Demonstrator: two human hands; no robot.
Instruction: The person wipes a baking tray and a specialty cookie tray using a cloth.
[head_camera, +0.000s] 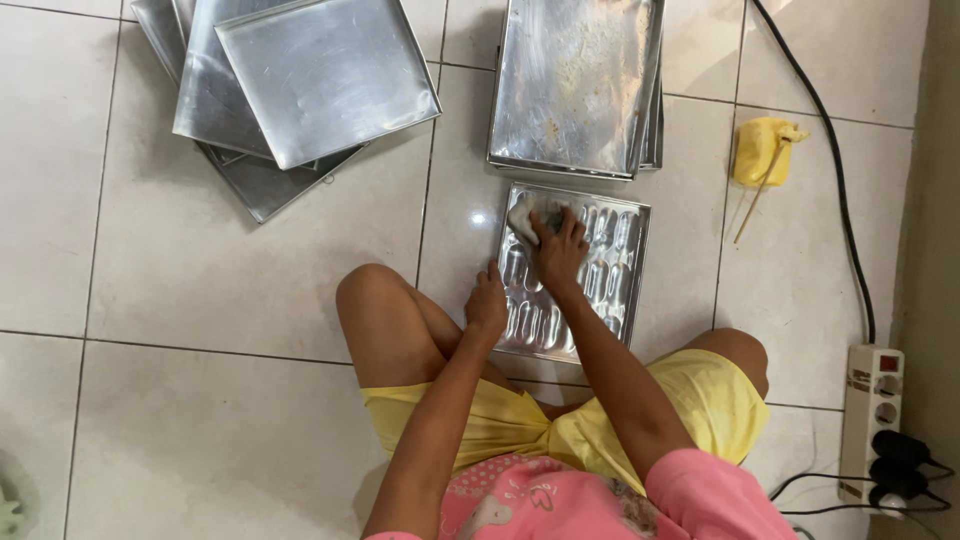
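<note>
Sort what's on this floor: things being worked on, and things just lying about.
In use: mould tray, cloth, right hand rubbing it, left hand steadying the tray.

Lying about: tray stack, crumbed tray, yellow sponge, stick, power strip.

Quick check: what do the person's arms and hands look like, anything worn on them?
Both hands are bare: the left hand and the right hand show no gloves, rings, watch or bands. Forearms are uncovered. Short pink sleeves end above the elbow; the pink top has a pale printed pattern. No cables or markings on either arm.
</note>
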